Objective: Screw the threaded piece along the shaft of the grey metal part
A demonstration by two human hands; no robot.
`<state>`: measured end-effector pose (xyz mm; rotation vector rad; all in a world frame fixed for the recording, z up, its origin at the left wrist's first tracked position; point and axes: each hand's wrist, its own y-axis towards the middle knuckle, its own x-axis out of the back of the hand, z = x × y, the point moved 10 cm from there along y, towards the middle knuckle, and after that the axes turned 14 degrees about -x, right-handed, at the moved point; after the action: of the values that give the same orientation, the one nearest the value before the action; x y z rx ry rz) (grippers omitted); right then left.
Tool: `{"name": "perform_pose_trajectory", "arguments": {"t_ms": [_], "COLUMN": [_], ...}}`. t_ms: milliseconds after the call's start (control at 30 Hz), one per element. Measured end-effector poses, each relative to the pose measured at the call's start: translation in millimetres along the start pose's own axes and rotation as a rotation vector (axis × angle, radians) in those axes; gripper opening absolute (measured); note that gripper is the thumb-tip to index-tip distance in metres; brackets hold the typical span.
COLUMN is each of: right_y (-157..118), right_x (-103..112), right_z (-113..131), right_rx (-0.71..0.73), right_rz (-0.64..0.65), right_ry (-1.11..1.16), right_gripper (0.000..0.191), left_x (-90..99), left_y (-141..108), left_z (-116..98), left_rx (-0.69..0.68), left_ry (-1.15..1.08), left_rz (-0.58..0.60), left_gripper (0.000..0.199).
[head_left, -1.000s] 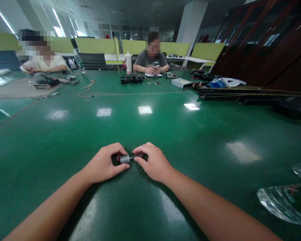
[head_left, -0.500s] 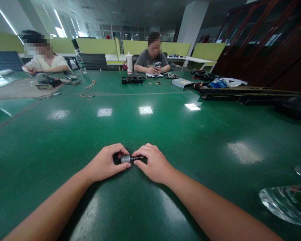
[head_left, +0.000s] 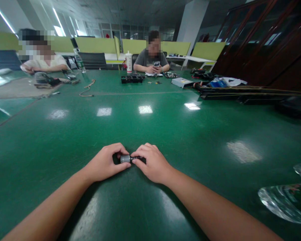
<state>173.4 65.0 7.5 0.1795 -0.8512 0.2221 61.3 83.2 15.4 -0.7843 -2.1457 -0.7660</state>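
Low over the green table, or resting on it, is a small grey metal cylinder [head_left: 125,159]. My left hand [head_left: 106,162] curls round it, fingertips at its far edge and thumb at its near edge. From the cylinder's right end runs a thin dark shaft [head_left: 137,158], lined up with it. Thumb and fingers of my right hand [head_left: 153,163] pinch this shaft close to the cylinder. The shaft's right part lies in shadow under my right palm. Whether cylinder and shaft are one piece I cannot tell.
Clear plastic bottles [head_left: 286,203] lie at the right edge. Across the green table [head_left: 145,129] are a black plastic part [head_left: 132,79], a cord [head_left: 87,89], a silver box [head_left: 182,82] and long black bars [head_left: 223,93]. Two people sit at the far side, one holding a phone [head_left: 156,64].
My right hand has slid slightly left along the shaft, closer to the cylinder. My left hand keeps its grip almost unmoved.
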Motion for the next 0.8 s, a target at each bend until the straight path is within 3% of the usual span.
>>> {"name": "perform_pose_trajectory", "arguments": {"t_ms": [800], "right_y": [-1.0], "right_x": [5.8], "right_z": [-1.3], "right_rx": [-0.009], "right_rz": [-0.069], "right_ry": [0.046], "right_gripper": [0.012], "left_x": [1.2], "left_y": [-0.3], "left_z": [-5.0], "left_rx": [-0.042], "left_ry": [0.043], "left_rz": [0.006], "left_gripper": [0.018]}}
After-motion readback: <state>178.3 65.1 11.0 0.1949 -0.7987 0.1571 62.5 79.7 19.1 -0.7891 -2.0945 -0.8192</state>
